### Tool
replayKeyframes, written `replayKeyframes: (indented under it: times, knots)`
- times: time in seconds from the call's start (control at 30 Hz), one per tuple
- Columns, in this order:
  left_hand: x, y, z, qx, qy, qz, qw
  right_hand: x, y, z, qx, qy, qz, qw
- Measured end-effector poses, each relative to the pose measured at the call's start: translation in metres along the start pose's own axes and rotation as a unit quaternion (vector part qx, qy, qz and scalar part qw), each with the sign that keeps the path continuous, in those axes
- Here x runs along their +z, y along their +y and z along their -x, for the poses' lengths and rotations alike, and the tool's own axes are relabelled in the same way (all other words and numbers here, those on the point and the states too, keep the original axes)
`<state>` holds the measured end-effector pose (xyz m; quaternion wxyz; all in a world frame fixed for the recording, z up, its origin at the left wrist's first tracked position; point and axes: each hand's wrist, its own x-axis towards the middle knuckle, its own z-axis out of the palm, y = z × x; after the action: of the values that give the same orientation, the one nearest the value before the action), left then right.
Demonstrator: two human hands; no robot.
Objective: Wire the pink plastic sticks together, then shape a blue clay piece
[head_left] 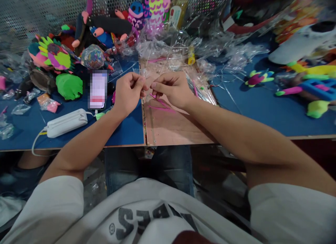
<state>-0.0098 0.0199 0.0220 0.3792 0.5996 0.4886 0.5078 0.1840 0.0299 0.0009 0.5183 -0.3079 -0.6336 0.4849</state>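
Observation:
Both hands meet above a light wooden board [173, 130], fingertips pointing at each other with a small gap between. My left hand [129, 93] is closed in a pinch of thumb and forefinger; whatever it grips is too small to make out. My right hand [175, 88] pinches in the same way, its other fingers curled under, and its contents are also unclear. Thin pink strips [162, 108] lie on the board just below the right hand. Another pink strip [195, 87] is beside that hand's wrist, near thin clear strands.
A phone [97, 90] stands left of my left hand, cabled to a white power bank [67, 123]. Colourful clay figures crowd the back left, including a green lump [69, 86]. Crumpled clear plastic [168, 44] covers the back. A small turtle figure [258, 78] lies at right.

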Motion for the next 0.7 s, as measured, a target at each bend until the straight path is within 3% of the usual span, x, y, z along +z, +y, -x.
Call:
replayKeyframes:
  times: [0.7]
  knots:
    - [-0.002, 0.011, 0.001, -0.031, -0.017, 0.047, 0.998, -0.005, -0.004, -0.003, -0.004, 0.028, -0.004, 1.000]
